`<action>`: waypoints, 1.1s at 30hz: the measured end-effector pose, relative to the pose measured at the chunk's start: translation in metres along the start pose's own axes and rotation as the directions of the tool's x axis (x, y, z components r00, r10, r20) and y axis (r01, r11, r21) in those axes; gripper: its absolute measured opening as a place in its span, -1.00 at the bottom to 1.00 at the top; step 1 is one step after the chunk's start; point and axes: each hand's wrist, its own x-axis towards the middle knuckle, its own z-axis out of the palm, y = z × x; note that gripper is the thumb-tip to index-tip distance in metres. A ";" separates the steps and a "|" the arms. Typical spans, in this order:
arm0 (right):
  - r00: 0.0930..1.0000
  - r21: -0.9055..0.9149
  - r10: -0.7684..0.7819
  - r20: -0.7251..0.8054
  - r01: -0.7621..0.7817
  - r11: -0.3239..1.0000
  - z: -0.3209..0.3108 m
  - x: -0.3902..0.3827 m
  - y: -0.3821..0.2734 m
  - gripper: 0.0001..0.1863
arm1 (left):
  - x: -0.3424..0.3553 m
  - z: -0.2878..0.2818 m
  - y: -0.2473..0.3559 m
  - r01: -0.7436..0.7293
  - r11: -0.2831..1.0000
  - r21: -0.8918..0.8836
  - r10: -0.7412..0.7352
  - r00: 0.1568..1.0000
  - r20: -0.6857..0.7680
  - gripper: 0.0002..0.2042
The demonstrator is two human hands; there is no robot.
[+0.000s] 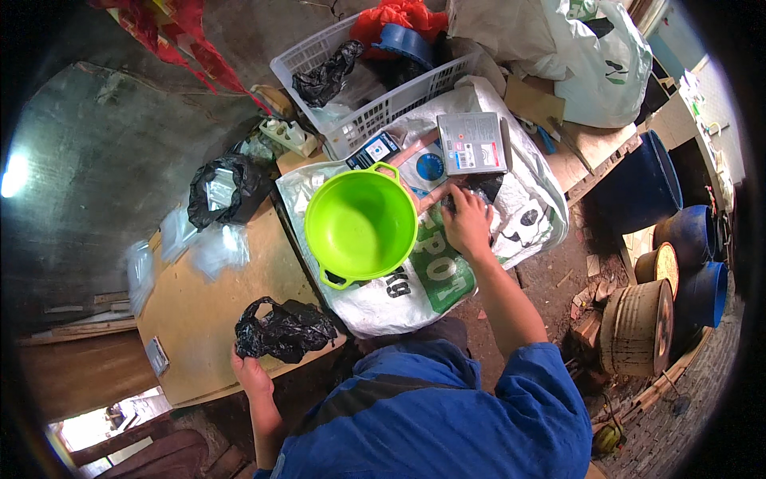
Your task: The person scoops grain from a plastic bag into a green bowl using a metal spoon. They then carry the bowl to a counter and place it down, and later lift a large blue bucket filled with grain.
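My left hand [254, 377] grips the near left edge of a crumpled black plastic bag [289, 334] over the wooden board. My right hand [469, 222] reaches over the white sack, its fingers bent down against a small dark, shiny plastic bundle [488, 188]; what lies under the fingertips is hidden. A grey cardboard box [471, 144] stands just beyond that hand. Left of the hand sits a lime green plastic basin [361, 227] with two handles, and nothing shows inside it. A small dark blue box [373, 152] lies behind the basin.
The printed white sack [375, 311] covers the work surface beside the wooden board [199, 319]. A black bag of clear packets [227, 190], loose clear bags [219, 249] and a power strip [289, 137] lie left. Behind stands a white crate [383, 112]; blue drums [642, 180] stand right.
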 end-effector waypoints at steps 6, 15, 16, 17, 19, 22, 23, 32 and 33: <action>0.997 0.090 0.054 0.062 -0.060 0.994 0.005 0.027 -0.028 -0.40 | 0.002 -0.001 -0.001 -0.006 0.999 0.033 0.007 1.000 -0.029 -0.67; 0.997 0.345 -0.055 -0.045 0.067 0.936 0.017 0.073 -0.006 -0.51 | 0.000 -0.001 -0.003 -0.020 1.000 0.000 0.020 0.999 -0.025 -0.73; 0.998 0.333 -0.035 -0.058 0.053 0.941 0.017 0.076 -0.005 -0.54 | 0.001 -0.001 -0.003 -0.039 0.999 -0.002 0.039 0.999 0.000 -0.73; 0.997 0.324 -0.015 -0.074 0.038 0.945 0.015 0.079 -0.004 -0.56 | 0.002 -0.001 -0.003 -0.027 1.000 -0.010 0.027 1.000 0.002 -0.74; 0.999 0.328 0.016 0.037 -0.027 0.944 0.004 0.091 0.001 -0.51 | 0.003 -0.002 -0.003 -0.036 0.999 -0.034 0.037 0.999 0.029 -0.74; 0.999 0.314 0.025 0.035 -0.035 0.949 -0.014 0.104 0.003 -0.49 | 0.003 -0.002 -0.004 -0.023 0.998 -0.055 0.025 0.999 0.026 -0.74; 0.988 0.342 0.069 0.137 -0.113 0.933 -0.020 0.106 0.004 -0.46 | 0.003 -0.001 -0.004 -0.012 0.999 -0.048 0.012 1.000 0.007 -0.74; 0.996 0.352 0.069 0.050 -0.083 0.932 -0.008 0.077 -0.009 -0.14 | 0.003 0.001 -0.001 -0.011 1.000 0.019 0.012 1.000 -0.015 -0.69; 0.996 0.389 0.078 0.049 -0.091 0.917 -0.006 0.077 -0.013 -0.11 | 0.003 0.001 0.000 -0.014 1.000 0.024 0.014 1.000 -0.008 -0.68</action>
